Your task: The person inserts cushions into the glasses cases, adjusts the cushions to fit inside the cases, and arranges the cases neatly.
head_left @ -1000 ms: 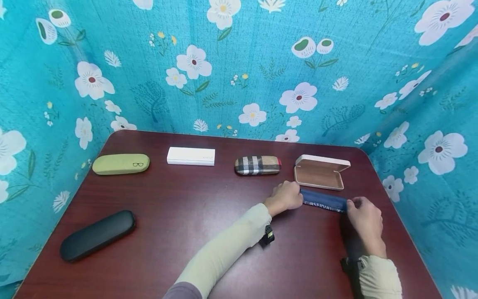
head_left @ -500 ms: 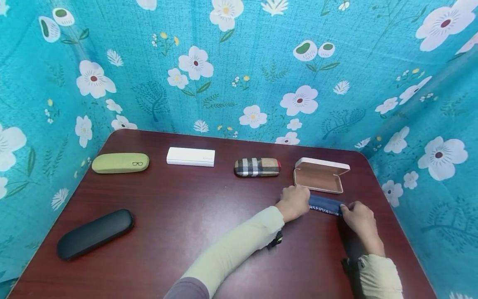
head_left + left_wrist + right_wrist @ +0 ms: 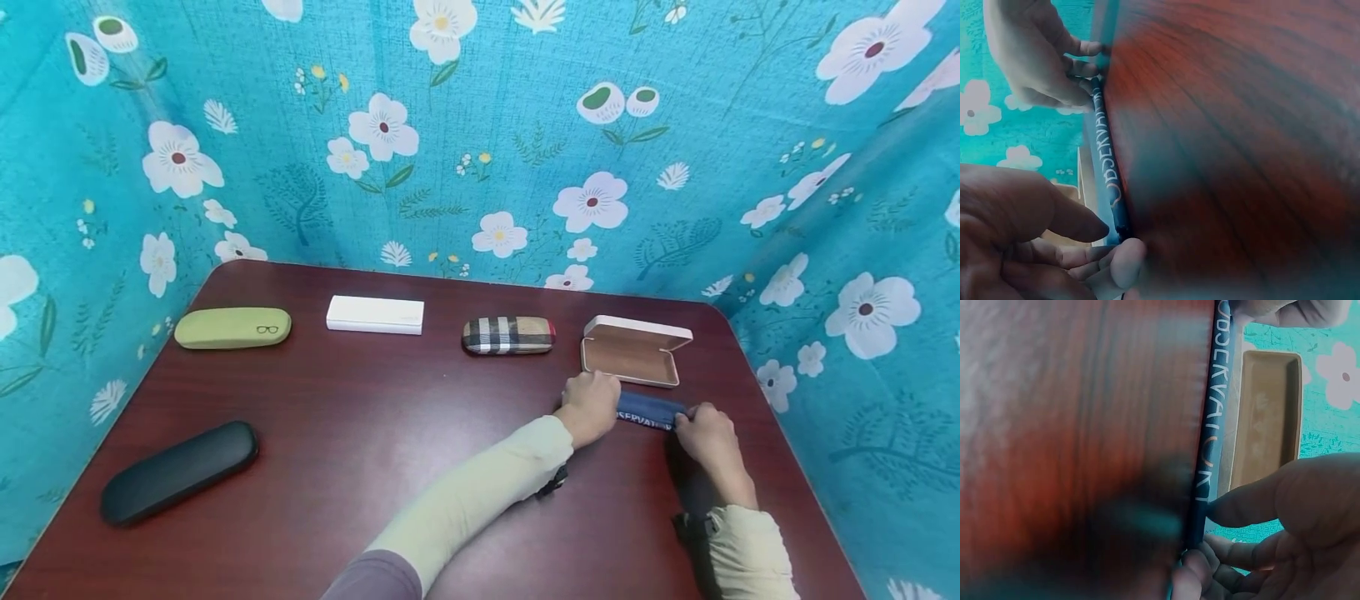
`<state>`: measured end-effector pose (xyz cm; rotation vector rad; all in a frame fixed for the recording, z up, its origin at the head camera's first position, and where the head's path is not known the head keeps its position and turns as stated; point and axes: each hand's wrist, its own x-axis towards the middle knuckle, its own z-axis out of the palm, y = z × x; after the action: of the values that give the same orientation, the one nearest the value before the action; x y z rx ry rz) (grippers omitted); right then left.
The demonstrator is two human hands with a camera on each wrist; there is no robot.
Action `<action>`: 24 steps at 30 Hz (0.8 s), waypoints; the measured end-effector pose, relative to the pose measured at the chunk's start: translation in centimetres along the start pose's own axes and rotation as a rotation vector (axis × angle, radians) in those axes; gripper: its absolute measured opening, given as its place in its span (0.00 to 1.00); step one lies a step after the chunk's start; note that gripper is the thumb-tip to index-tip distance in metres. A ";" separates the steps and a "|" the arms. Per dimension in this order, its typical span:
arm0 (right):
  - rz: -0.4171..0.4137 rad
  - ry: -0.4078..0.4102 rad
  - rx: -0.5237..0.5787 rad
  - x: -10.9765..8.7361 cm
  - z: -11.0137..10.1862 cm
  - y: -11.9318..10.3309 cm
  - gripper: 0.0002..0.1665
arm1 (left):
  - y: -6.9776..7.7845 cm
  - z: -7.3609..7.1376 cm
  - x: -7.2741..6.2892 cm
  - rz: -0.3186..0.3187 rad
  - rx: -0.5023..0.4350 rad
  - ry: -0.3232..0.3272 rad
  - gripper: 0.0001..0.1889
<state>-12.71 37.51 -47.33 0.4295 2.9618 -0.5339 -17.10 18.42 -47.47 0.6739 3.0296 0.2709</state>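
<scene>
A slim dark blue glasses case [image 3: 647,410] with white lettering along its front edge lies in front of the open white case at the right of the table. My left hand [image 3: 590,407] pinches its left end, and my right hand [image 3: 711,440] grips the right end between thumb and fingers. Seen in the left wrist view, the lettered edge [image 3: 1105,156] runs from one hand to the other. The right wrist view has my right thumb [image 3: 1244,506] against the case's end, fingertips curled beneath it.
Behind the hands stands an open white glasses case [image 3: 630,362] with a brown lining. A plaid case [image 3: 510,335], a white box-like case [image 3: 375,315] and a green case [image 3: 232,328] line the back. A black case [image 3: 180,472] lies at left. Floral curtains [image 3: 450,167] border the table.
My left hand has shifted right and a little nearer to me; my right hand has moved slightly left. Less of the blue case shows between them. The other cases have stayed put.
</scene>
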 end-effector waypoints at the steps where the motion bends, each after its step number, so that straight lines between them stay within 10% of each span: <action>1: -0.002 -0.003 -0.004 -0.1 0.0 0.0 0.18 | 0.0 0.1 -0.1 0.004 0.002 0.003 0.05; 24: -0.027 -0.023 0.000 0.0 0.5 0.4 0.24 | 0.9 0.4 0.1 -0.088 -0.026 -0.007 0.02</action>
<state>-12.60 37.67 -47.91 0.3809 2.9499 -0.5376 -16.78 19.32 -47.71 0.5371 3.0333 0.3042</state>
